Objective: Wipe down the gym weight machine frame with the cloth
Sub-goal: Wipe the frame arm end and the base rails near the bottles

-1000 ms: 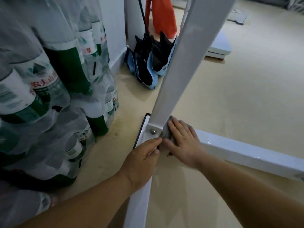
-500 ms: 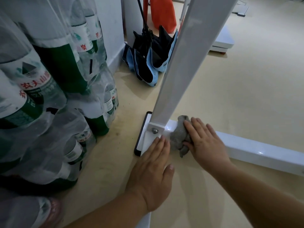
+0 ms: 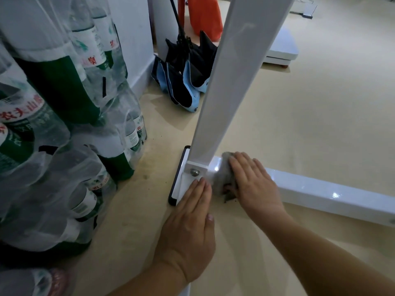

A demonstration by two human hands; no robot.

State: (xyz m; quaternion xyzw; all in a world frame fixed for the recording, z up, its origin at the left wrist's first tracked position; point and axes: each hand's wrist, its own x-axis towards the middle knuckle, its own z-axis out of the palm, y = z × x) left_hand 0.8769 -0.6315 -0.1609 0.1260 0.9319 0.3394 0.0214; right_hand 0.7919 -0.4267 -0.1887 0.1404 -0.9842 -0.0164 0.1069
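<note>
Cloth [image 3: 221,178] nearer upright [image 3: 235,82] | grey, crumpled | right hand [image 3: 254,184] pressing, fingers [image 3: 239,167] straight | left hand [image 3: 188,227] flat

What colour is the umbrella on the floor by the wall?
Black with light blue panels. The umbrella shows best in the head view, which is the only one.

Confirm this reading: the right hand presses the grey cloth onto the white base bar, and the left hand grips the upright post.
Wrong on the left hand: the head view shows it lying flat, fingers straight, below the bolt at the foot of the upright post, gripping nothing. The right hand does press the grey cloth onto the white base bar.
</note>
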